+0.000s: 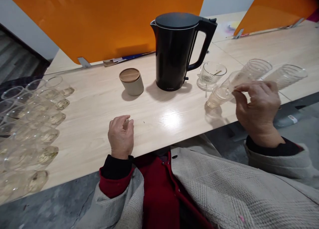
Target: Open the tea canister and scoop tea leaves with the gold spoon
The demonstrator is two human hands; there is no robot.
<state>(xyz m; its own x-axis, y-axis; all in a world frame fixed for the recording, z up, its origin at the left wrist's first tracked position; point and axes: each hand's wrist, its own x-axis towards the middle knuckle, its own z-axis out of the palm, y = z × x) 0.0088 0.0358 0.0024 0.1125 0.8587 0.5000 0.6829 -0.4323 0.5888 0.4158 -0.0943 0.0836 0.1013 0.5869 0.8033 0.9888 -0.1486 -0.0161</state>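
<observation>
Glass (225,88) is lifted tilted near the table's (99,99) right edge, pinched in right hand (259,109) fingers; left hand (121,136) rests loosely curled, holding nothing, at the front edge.

Person is wearing a beige woven jacket (219,192) hanging open over a red garment (159,195). Black cuffs (116,167) are showing at both wrists, edged with red on the left.
</observation>
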